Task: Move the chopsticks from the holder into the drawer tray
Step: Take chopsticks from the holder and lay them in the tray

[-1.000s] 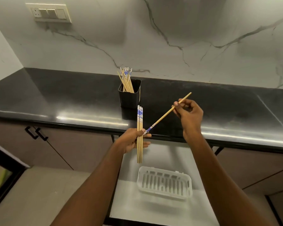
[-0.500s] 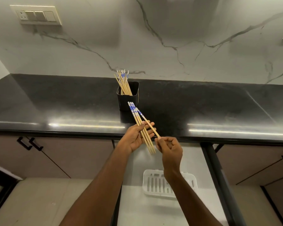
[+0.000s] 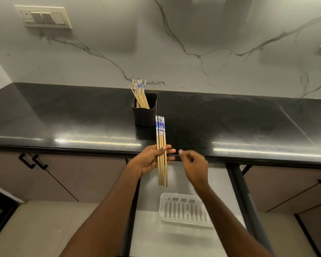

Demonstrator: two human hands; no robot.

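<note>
- Marble-veined backsplash [image 3: 174,43] above, black polished countertop [image 3: 230,117] below it; cabinet fronts under the counter edge, switch plate [image 3: 43,16] high on the wall at left.
- Open drawer [image 3: 152,238] directly below the hands, pale floor, with a white slotted drawer tray [image 3: 185,210] lying in it. Tray looks empty as far as the view shows.
- Black square holder [image 3: 144,112] stands on the counter just behind the hands, with a loose fan of chopsticks [image 3: 140,93] leaning left inside.
- Left hand [image 3: 152,160] clamps a bundle of four chopsticks [image 3: 161,151] upright, thumb pressed across the shafts, fingers behind; blue-patterned ends up, plain tips hanging above the tray.
- Right hand [image 3: 193,166] just beside the bundle, not touching it, holding nothing; thumb and forefinger loosely parted, slightly blurred.
- Judgement: gathering stage, more pulls from the holder due before unloading.
- For the next pull: pinch one patterned end, lift straight out so the holder does not tip, lay it parallel under the left thumb.
- Keep tips level, since a splayed bundle could catch the tray slots.
</note>
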